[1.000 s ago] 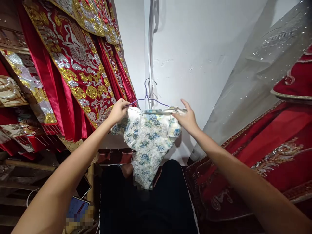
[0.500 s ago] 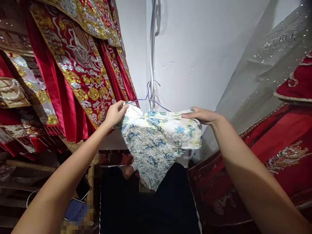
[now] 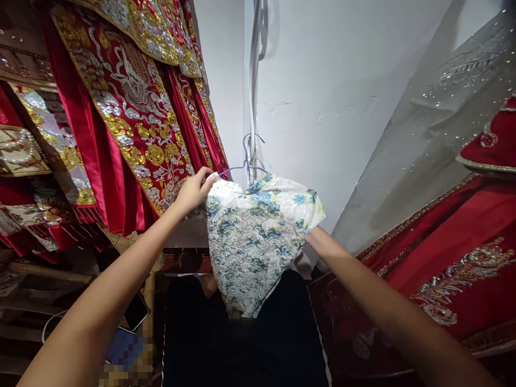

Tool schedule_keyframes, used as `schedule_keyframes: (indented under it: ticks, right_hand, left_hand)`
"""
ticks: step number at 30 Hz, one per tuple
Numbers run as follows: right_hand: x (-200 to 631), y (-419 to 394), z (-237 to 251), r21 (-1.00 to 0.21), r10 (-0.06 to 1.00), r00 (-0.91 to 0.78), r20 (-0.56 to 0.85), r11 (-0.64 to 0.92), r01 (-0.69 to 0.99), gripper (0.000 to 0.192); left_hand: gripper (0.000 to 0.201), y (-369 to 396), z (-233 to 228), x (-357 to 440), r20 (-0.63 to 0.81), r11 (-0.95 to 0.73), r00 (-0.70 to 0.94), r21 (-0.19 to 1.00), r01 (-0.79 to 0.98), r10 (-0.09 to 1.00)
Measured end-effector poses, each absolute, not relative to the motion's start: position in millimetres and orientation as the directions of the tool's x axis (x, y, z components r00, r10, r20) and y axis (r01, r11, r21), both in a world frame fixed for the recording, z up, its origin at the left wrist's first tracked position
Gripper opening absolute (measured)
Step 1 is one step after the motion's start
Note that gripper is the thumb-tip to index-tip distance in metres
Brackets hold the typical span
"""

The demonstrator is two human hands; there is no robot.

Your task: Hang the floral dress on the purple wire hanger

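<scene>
A short-sleeved floral shirt (image 3: pixel 253 242), white and grey with blue flowers, hangs on a thin purple wire hanger (image 3: pixel 246 156) against the wall. My left hand (image 3: pixel 195 191) pinches the shirt's left shoulder, close to the hanger's left arm. On the other side, my right forearm (image 3: pixel 342 263) reaches up to the shirt's right sleeve (image 3: pixel 312 212). The right hand itself is hidden behind or inside that sleeve, so its fingers do not show. The hanger's right arm runs into the shirt beside the collar (image 3: pixel 260 183).
Red embroidered gowns (image 3: pixel 137 107) with gold and silver sequins hang on the left. More red beaded garments (image 3: pixel 463 242) and a sparkly sheer cover (image 3: pixel 435 107) are on the right. White straps (image 3: pixel 253 70) run down the wall. A phone (image 3: pixel 136 313) lies at lower left.
My right hand has left the outside of the right shoulder and gone under or into the sleeve. The shirt's right shoulder now sits up on the hanger. The left hand has barely shifted.
</scene>
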State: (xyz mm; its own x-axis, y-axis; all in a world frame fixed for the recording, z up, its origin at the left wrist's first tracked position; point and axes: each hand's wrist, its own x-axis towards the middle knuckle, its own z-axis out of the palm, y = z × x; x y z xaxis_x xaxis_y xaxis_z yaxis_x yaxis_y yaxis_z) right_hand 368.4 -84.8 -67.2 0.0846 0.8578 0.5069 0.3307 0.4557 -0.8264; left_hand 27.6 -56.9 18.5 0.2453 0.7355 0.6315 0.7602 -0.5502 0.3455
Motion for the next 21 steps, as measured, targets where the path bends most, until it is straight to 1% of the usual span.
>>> schedule_keyframes:
  ticks: [2, 3, 5, 8, 10, 11, 13, 14, 16, 17, 18, 20, 21]
  right_hand:
    - [384.0, -88.7, -68.1, -0.905, 0.890, 0.164, 0.425, 0.414, 0.098, 0.083]
    - [391.7, -92.4, -65.0, -0.919, 0.908, 0.160, 0.387, 0.395, -0.021, 0.087]
    - [402.4, -101.8, -50.2, -0.908, 0.924, 0.108, 0.367, 0.381, -0.172, 0.091]
    - [398.7, -116.0, -14.1, -0.859, 0.910, 0.014, 0.415, 0.397, -0.324, 0.090]
    - [384.2, -123.9, 8.3, -0.836, 0.892, -0.060, 0.449, 0.395, -0.380, 0.087]
    - [375.4, -127.3, 16.4, -0.838, 0.882, -0.109, 0.458, 0.388, -0.383, 0.086]
    - [358.8, -132.3, 24.3, -0.864, 0.861, -0.215, 0.462, 0.382, -0.327, 0.085]
    - [352.4, -133.5, 24.2, -0.880, 0.844, -0.275, 0.460, 0.392, -0.267, 0.083]
    - [345.0, -132.1, 17.0, -0.886, 0.797, -0.405, 0.448, 0.457, -0.079, 0.074]
    - [344.0, -129.3, 10.6, -0.858, 0.774, -0.457, 0.439, 0.512, 0.042, 0.067]
    - [344.3, -125.3, 2.7, -0.803, 0.757, -0.488, 0.434, 0.570, 0.172, 0.058]
    - [345.6, -114.6, -16.4, -0.637, 0.747, -0.491, 0.448, 0.652, 0.411, 0.043]
    - [345.3, -108.9, -26.8, -0.552, 0.746, -0.476, 0.466, 0.666, 0.503, 0.043]
  left_hand:
    - [0.041, -62.0, 16.3, 25.7, 0.632, -0.535, 0.237, 0.332, 0.777, 0.738]
    - [0.041, -64.0, 15.3, 26.5, 0.632, -0.526, 0.232, 0.328, 0.785, 0.740]
    - [0.042, -66.1, 14.7, 31.4, 0.628, -0.509, 0.225, 0.317, 0.800, 0.745]
    - [0.043, -61.4, 17.6, 42.5, 0.643, -0.487, 0.202, 0.301, 0.820, 0.739]
    - [0.044, -54.0, 20.9, 49.3, 0.665, -0.470, 0.183, 0.282, 0.836, 0.724]
    - [0.045, -49.8, 22.5, 52.0, 0.675, -0.463, 0.176, 0.271, 0.844, 0.716]
    - [0.047, -43.0, 24.5, 55.7, 0.684, -0.458, 0.164, 0.273, 0.846, 0.711]
    - [0.048, -41.2, 24.5, 56.8, 0.679, -0.473, 0.166, 0.295, 0.830, 0.715]
    - [0.046, -42.0, 22.3, 57.7, 0.662, -0.556, 0.204, 0.378, 0.740, 0.721]
    - [0.044, -44.6, 20.2, 57.8, 0.653, -0.609, 0.238, 0.426, 0.669, 0.719]
    - [0.041, -48.5, 17.5, 57.8, 0.645, -0.656, 0.277, 0.471, 0.589, 0.712]
    - [0.037, -58.9, 12.1, 58.9, 0.627, -0.713, 0.351, 0.541, 0.445, 0.695]
    - [0.036, -65.1, 10.0, 60.5, 0.617, -0.724, 0.380, 0.567, 0.393, 0.689]
